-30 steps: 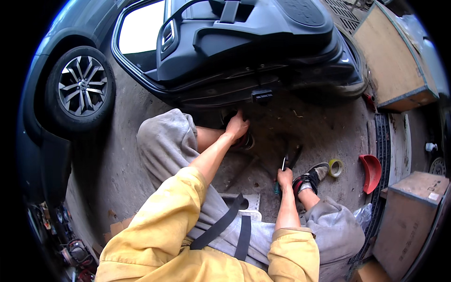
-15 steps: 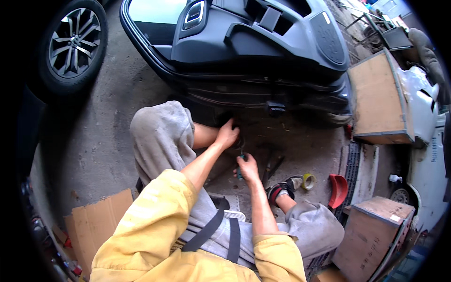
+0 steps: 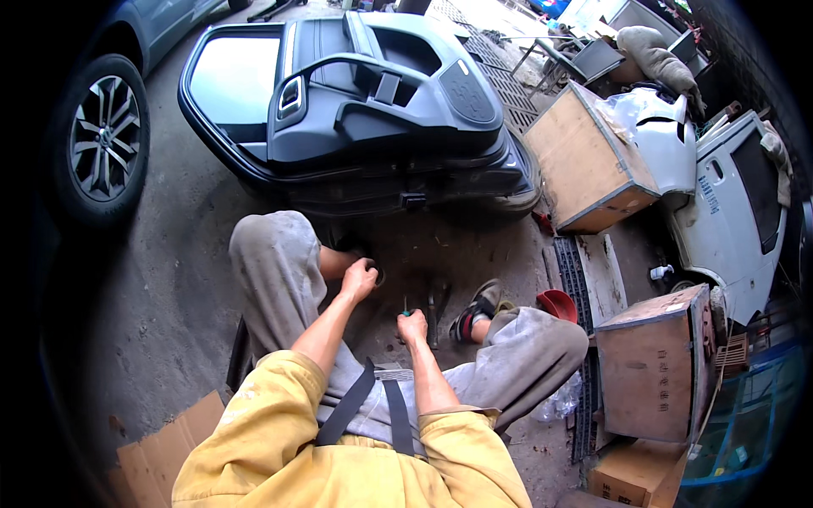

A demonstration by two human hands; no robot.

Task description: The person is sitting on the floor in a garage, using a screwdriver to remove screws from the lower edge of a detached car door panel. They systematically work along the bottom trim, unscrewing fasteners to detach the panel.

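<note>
My left hand [image 3: 360,280] is closed round a small dark, rounded part [image 3: 378,274], mostly hidden by the fingers; its kind I cannot make out. Lower and to the right, my right hand [image 3: 412,327] grips a screwdriver [image 3: 406,311] by its teal handle, the thin shaft pointing away from me. The shaft's tip is apart from the dark part. Just right of the screwdriver, a long-handled tool [image 3: 434,313] lies on the floor. Beyond both hands lies a dark car door [image 3: 339,140], its inner panel facing up.
At the left stands a car wheel [image 3: 103,140]. To the right are wooden boxes [image 3: 648,364], a red dish-like piece [image 3: 557,305] and a white vehicle body panel [image 3: 724,212]. Cardboard [image 3: 174,444] lies at lower left. My shoe [image 3: 476,313] rests right of the tools.
The view has shifted, showing more of the car door and the right side. My right hand with the screwdriver has drawn back from the dark part. The yellow tape roll is no longer plainly visible.
</note>
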